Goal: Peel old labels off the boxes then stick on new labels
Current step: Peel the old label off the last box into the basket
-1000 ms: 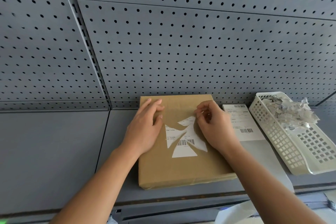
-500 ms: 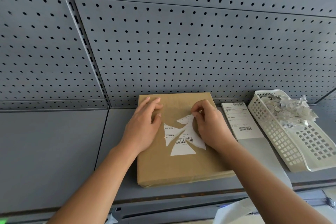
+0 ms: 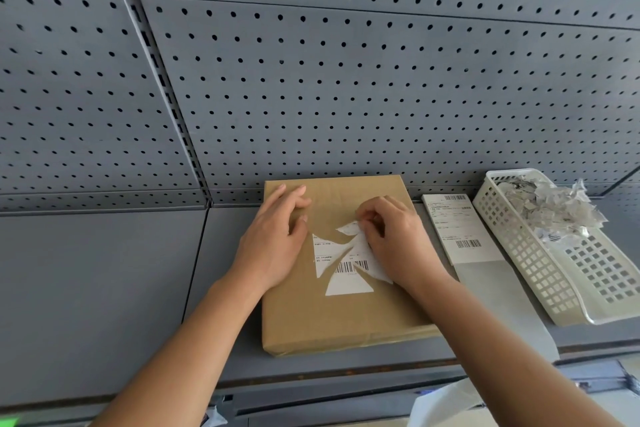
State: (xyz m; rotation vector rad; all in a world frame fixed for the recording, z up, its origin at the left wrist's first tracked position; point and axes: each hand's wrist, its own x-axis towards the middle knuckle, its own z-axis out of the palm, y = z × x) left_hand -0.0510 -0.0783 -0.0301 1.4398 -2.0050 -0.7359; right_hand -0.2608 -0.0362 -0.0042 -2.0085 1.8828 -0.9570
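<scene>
View from a head camera, looking down at a grey shelf [image 3: 104, 288]. Nearest, at 5 o'clock in the frame, a corner of white paper [image 3: 446, 402] pokes up below the shelf's front edge. Two bare forearms reach in from the bottom.

A flat brown box [image 3: 329, 322] lies on the shelf, just right of centre, its near edge close to the shelf front. On the middle of its top is a torn white label [image 3: 341, 263] with a barcode, left as ragged triangles with bare cardboard between them.

The left hand [image 3: 273, 246] lies palm down on the box at 9 o'clock from the label, fingers nearly straight and close together, pointing towards 12. The right hand [image 3: 394, 243] is at 3 o'clock from the label, fingers curled, tips pinching the label's upper right piece, which lifts off the cardboard.

At 3 o'clock from the box, just beside it, lies a sheet [image 3: 453, 225] with a fresh printed label. Further towards 3 sits a white slotted basket [image 3: 540, 263], its far end holding crumpled scraps [image 3: 550, 208].

Farthest, a grey pegboard [image 3: 346, 80] fills the upper frame.
</scene>
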